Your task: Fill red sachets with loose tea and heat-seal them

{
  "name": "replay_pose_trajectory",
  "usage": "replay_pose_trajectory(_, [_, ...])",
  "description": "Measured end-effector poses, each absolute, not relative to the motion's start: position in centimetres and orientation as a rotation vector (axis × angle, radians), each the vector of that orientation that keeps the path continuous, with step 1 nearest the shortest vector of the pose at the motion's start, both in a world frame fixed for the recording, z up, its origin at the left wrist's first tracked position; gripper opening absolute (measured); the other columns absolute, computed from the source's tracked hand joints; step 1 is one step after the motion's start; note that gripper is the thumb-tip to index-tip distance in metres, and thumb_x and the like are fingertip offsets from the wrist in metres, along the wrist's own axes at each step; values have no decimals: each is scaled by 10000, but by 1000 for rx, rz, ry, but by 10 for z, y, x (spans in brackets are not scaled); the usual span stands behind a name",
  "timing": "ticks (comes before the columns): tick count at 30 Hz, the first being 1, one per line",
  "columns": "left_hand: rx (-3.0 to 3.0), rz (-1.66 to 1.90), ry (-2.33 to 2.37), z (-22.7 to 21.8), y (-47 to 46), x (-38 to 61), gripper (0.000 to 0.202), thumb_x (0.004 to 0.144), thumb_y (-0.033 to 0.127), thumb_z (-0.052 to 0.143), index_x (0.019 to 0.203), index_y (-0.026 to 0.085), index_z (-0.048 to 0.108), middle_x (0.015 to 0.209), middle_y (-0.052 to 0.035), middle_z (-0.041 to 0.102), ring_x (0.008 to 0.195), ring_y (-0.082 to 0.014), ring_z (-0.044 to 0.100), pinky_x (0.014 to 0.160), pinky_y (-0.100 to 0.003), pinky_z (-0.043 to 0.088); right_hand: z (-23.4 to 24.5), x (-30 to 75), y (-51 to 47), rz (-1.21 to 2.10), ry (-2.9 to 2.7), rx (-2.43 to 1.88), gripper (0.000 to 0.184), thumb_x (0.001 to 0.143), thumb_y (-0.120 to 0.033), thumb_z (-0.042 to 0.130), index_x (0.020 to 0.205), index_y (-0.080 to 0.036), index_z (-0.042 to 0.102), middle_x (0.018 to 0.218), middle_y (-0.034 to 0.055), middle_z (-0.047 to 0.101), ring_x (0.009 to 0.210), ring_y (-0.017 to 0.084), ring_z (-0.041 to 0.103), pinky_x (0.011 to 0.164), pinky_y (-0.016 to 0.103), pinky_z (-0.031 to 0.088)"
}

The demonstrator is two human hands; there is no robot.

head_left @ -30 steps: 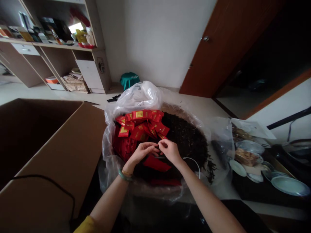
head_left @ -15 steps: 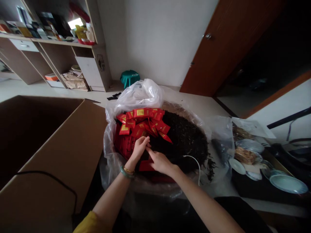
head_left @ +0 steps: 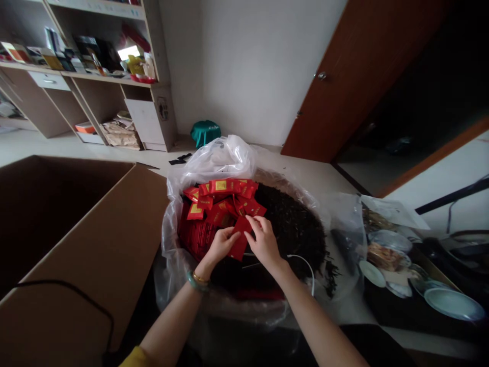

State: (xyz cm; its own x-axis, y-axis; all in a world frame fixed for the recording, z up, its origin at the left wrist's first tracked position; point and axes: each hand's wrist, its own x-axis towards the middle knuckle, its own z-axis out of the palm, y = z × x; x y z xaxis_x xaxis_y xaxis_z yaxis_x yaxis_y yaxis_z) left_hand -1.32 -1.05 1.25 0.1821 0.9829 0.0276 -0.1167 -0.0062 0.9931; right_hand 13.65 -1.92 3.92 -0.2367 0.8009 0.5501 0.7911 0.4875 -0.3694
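Note:
A clear plastic bag (head_left: 214, 158) lines a round basket (head_left: 278, 178) holding dark loose tea leaves (head_left: 294, 224) on the right and a pile of red and gold packets (head_left: 217, 196) on the left. My left hand (head_left: 221, 245) and my right hand (head_left: 262, 239) meet over the middle of the basket. Both pinch one small red pouch (head_left: 240, 239) held upright between them, the left at its lower edge, the right at its top. A green bangle (head_left: 195, 281) sits on my left wrist. A white curved handle (head_left: 305, 262) pokes out of the leaves beside my right wrist.
A large open cardboard box (head_left: 91, 239) stands at my left with a black cable (head_left: 76, 290) over its flap. Plates and bowls (head_left: 393, 250) crowd a dark tray on the right. Shelving (head_left: 95, 76), a green bag (head_left: 205, 131) and a brown door (head_left: 344, 76) lie behind.
Both hands dipped toward the near left of the basket half a second ago, then rose again. A red pouch is now lifted upright between them, closer to the packet pile.

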Motion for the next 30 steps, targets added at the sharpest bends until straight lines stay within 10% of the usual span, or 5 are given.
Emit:
replay_pose_trajectory(7, [1298,1201,1030,10,-8,-15,390,726,502,626,728,112,635,565,24,564,497,-79,431,469,-187,370,41,131,-19,-209,-2109,-1228,374,921,-162,405,1270,-173,540,1113,152,561,1020,261,520,916,452,462])
replay_pose_trajectory(14, [1592,1243,1162,9,-12,-14,251,780,377,574,740,152,676,636,-12,658,598,-143,569,583,-220,456,56,133,-14,-164,-2283,-1243,246,906,-188,473,707,-181,615,798,93,583,832,216,515,788,357,453])
replay_pose_trajectory(22, [1758,1249,1249,10,-15,-22,224,787,377,630,917,206,692,747,-30,714,605,-159,623,594,-237,487,59,147,-10,235,-2228,-1303,98,852,-247,539,758,-222,545,652,2,573,792,207,574,940,410,417])
replay_pose_trajectory(30, [2389,1180,1554,29,-28,-7,592,721,260,705,1279,229,511,1306,-120,542,1267,-356,395,1042,-514,317,54,159,-9,839,-1872,-1328,178,862,-298,465,894,-195,606,808,43,670,787,190,619,967,428,411])
